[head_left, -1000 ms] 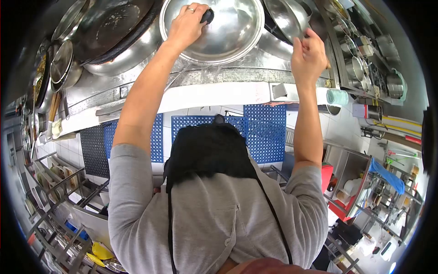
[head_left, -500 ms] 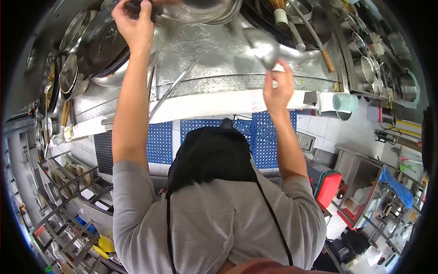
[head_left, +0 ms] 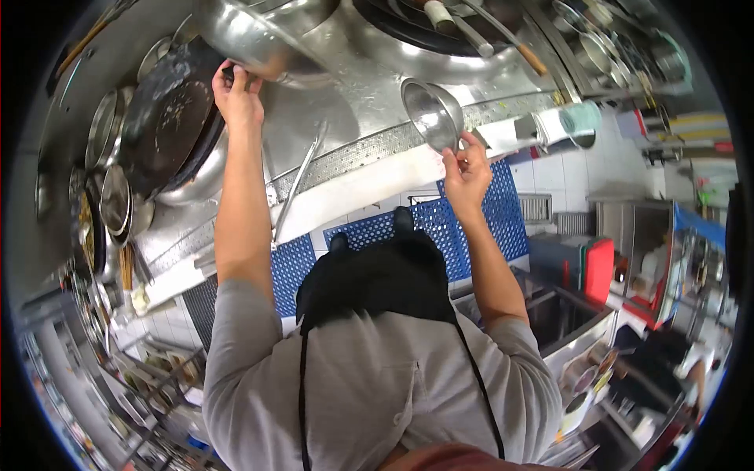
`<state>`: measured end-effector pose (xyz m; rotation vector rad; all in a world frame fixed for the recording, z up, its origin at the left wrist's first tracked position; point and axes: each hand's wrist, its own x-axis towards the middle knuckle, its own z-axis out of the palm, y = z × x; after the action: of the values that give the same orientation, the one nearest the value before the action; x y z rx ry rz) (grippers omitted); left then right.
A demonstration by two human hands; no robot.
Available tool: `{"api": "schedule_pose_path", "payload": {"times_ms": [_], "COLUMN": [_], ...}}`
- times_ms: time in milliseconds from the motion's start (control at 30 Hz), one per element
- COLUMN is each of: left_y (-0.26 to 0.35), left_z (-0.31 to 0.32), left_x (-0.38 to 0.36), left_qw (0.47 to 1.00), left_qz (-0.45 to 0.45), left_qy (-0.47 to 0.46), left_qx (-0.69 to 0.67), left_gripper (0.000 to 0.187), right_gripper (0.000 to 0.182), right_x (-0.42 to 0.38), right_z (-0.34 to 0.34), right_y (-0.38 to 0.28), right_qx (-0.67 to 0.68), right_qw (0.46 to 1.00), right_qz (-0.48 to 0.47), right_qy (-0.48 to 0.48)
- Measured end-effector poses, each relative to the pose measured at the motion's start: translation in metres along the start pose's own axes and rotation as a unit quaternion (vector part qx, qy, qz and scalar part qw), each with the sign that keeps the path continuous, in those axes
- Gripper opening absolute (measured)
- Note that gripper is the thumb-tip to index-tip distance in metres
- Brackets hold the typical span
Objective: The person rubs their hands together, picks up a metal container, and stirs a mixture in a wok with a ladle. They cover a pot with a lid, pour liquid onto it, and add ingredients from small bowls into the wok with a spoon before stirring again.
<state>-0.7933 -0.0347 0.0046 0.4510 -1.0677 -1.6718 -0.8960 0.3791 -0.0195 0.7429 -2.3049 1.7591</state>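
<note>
My left hand (head_left: 239,100) is closed around the black handle of a large shiny metal pan (head_left: 255,39). The pan is tilted above the steel worktop, and the top of the view cuts it off. Between the thumb and fingers of my right hand (head_left: 467,173) is the rim of a small metal bowl (head_left: 430,116). Its hollow side faces the worktop and me, over the white cloth (head_left: 369,174) along the front edge. I cannot make out any contents in either vessel.
A dark wok (head_left: 174,118) and several strainers stand at left. Another wok (head_left: 393,23) with a wooden-handled tool lies at the back. Tongs (head_left: 300,179) cross the worktop's front edge. Blue perforated mats (head_left: 503,212) cover the floor. A person (head_left: 660,361) is behind at lower right.
My left hand has brought the pan closer and tilted it. The bowl in my right hand, blurred before, is now held steadier and slightly lower. The view has turned.
</note>
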Motion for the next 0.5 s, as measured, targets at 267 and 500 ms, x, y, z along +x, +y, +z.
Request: {"api": "schedule_pose_path", "payload": {"times_ms": [267,500], "left_y": [-0.056,-0.035], "left_z": [-0.051,-0.061], "left_x": [0.007,0.009], "left_qw": [0.988,0.951], "left_qz": [-0.142,-0.207], "left_qy": [-0.049,-0.132], "left_qx": [-0.019,-0.185], "left_gripper": [0.023,0.034], "right_gripper": [0.024,0.018], "right_x": [-0.111,-0.205], "right_z": [-0.005,-0.008], "right_y": [-0.071,-0.113], "right_qx": [-0.115,-0.243], "right_qw": [0.988,0.954], "right_qz": [0.017,0.019], "right_qy": [0.102,0.174]}}
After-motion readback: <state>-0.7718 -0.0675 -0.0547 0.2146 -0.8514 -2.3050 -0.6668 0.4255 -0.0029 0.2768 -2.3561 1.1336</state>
